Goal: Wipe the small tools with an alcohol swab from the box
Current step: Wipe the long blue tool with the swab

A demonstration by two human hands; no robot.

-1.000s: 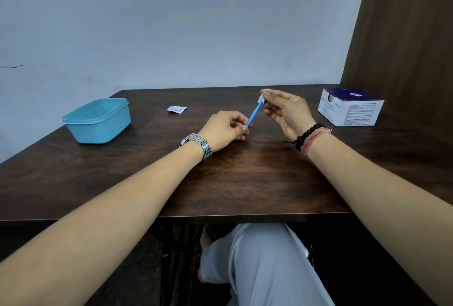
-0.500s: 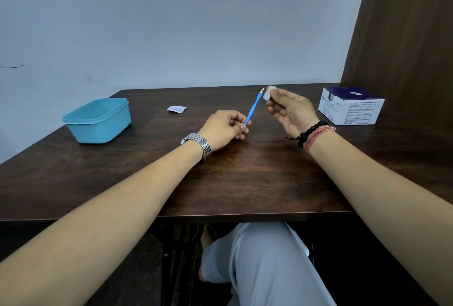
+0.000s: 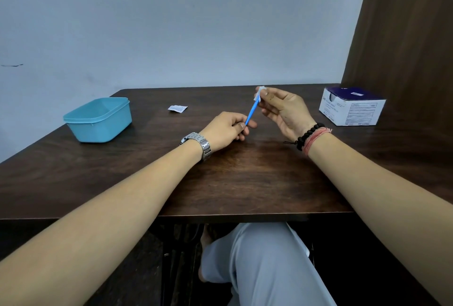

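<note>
Wiping under way. Left hand (image 3: 226, 128) pinches lower end of slim blue plastic tool (image 3: 251, 113), held tilted above dark wooden counter (image 3: 245, 183). Right hand (image 3: 282, 109) fingers (image 3: 266, 96) pinch small white alcohol swab (image 3: 259, 95) around tool's upper tip. White-and-blue cardboard swab box (image 3: 351, 109) at right, apart. Torn white sachet (image 3: 177, 108) lies mid-counter: swab extraction judged done. Light-blue plastic tub (image 3: 98, 119) at left; contents not visible, so count of remaining tools cannot be judged.
</note>
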